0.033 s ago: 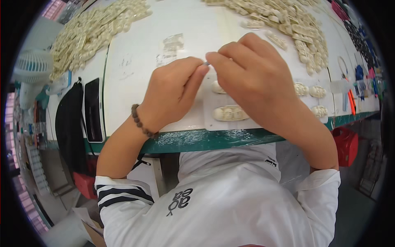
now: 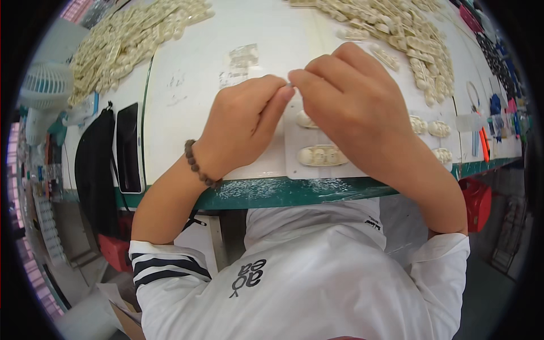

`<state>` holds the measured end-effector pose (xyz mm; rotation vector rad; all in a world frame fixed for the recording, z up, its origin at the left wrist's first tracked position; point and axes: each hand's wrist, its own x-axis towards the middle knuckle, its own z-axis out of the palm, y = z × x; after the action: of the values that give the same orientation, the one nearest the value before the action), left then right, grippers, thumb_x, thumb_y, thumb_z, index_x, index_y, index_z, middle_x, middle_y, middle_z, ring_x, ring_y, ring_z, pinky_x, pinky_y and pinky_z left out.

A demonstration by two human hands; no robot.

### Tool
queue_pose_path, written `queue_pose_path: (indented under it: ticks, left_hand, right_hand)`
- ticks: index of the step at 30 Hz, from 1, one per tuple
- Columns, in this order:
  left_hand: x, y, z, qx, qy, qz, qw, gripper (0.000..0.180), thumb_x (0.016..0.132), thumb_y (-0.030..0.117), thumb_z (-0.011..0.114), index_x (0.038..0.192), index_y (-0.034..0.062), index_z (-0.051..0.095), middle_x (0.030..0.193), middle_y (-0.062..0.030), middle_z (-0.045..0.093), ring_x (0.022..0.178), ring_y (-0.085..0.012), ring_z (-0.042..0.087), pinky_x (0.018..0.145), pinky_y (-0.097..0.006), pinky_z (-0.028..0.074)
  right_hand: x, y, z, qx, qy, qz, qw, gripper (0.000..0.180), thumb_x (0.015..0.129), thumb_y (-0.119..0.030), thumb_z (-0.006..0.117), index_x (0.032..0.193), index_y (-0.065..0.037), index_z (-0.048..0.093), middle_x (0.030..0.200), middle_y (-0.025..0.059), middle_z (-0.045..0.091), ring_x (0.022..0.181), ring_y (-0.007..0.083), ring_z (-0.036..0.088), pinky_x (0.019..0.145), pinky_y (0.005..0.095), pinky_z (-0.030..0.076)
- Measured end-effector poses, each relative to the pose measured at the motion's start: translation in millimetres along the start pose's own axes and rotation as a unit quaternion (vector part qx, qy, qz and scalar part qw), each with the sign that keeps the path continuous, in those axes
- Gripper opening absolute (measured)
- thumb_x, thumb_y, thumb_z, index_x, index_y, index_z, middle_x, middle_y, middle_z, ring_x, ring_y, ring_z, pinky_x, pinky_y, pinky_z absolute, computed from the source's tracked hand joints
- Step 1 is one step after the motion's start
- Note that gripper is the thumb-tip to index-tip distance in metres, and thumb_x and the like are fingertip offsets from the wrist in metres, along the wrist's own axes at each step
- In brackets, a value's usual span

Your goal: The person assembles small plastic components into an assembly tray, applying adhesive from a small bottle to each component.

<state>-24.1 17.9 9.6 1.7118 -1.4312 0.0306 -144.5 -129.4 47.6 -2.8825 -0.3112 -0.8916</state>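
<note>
Both hands meet above the white table, fingertips almost touching. My left hand (image 2: 243, 116), a brown bead bracelet at its wrist, pinches thumb against forefinger. A tiny grey-blue bit (image 2: 290, 85) shows at the fingertips between the two hands; its kind is too small to tell. My right hand (image 2: 357, 102) is closed in a pinch just to the right, its inner fingers hidden behind its back. Under the right hand lies a pale flat plate (image 2: 293, 169) carrying cream moulded pieces with rounded bumps, such as the long piece (image 2: 322, 155); the hand covers part of it.
Heaps of cream pieces lie at the far left (image 2: 127, 45) and far right (image 2: 413, 42). A phone (image 2: 129, 148), a black pouch (image 2: 95, 164) and a white fan (image 2: 46, 85) are on the left. An orange tool (image 2: 484, 144) lies at right. The green table edge (image 2: 255, 194) runs in front.
Both hands sit very slightly further right in the picture, along with the plate and the heaps. The pinch of each hand looks the same.
</note>
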Motion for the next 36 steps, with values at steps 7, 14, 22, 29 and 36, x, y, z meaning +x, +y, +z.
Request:
queue_pose_path:
  ticks: [7, 14, 22, 29, 36]
  left_hand:
    - [5, -9, -2, -0.143, 0.031, -0.124, 0.982, 0.026, 0.096, 0.021, 0.052, 0.084, 0.0001, 0.062, 0.059, -0.0123, 0.053, 0.052, -0.022, 0.051, 0.051, -0.032, 0.04]
    - [8, -4, 0, -0.342, 0.057, -0.227, 0.91, 0.032, 0.097, 0.026, 0.053, 0.08, 0.0015, 0.064, 0.054, 0.0001, 0.045, 0.053, -0.0065, 0.044, 0.05, -0.026, 0.036]
    - [4, -14, 7, -0.248, 0.02, -0.179, 0.952, 0.034, 0.1, 0.029, 0.049, 0.083, 0.0028, 0.062, 0.058, 0.0043, 0.043, 0.056, -0.0036, 0.036, 0.05, -0.02, 0.029]
    - [2, -17, 5, -0.216, 0.008, -0.176, 0.96, 0.031, 0.099, 0.027, 0.05, 0.085, 0.0027, 0.063, 0.06, 0.0034, 0.045, 0.058, -0.0044, 0.039, 0.052, -0.021, 0.032]
    - [2, -20, 7, -0.063, 0.012, -0.051, 0.997, 0.018, 0.096, 0.016, 0.055, 0.098, 0.0003, 0.065, 0.069, -0.0031, 0.057, 0.06, -0.0105, 0.051, 0.057, -0.024, 0.042]
  right_hand:
    - [30, 10, 2, -0.025, 0.01, -0.05, 0.998, 0.028, 0.073, 0.0, 0.071, 0.1, -0.002, 0.066, 0.085, 0.0079, 0.063, 0.078, 0.0262, 0.058, 0.067, 0.0355, 0.049]
    - [53, -6, -12, -0.029, -0.062, -0.016, 0.998, 0.026, 0.063, -0.009, 0.071, 0.085, 0.002, 0.063, 0.077, 0.0075, 0.057, 0.068, 0.0214, 0.052, 0.062, 0.0308, 0.044]
    - [1, 13, -12, 0.017, -0.109, 0.033, 0.993, 0.023, 0.073, 0.005, 0.067, 0.095, -0.003, 0.068, 0.078, 0.0057, 0.054, 0.075, 0.0208, 0.051, 0.063, 0.0317, 0.042]
    - [-10, -1, -4, 0.019, -0.182, 0.042, 0.982, 0.024, 0.072, 0.005, 0.068, 0.095, -0.003, 0.068, 0.079, 0.0067, 0.052, 0.073, 0.0244, 0.049, 0.062, 0.0338, 0.042]
    - [0, 19, -13, 0.021, -0.092, 0.046, 0.994, 0.029, 0.08, 0.006, 0.065, 0.108, -0.003, 0.068, 0.081, 0.0087, 0.056, 0.073, 0.0206, 0.055, 0.061, 0.0294, 0.043]
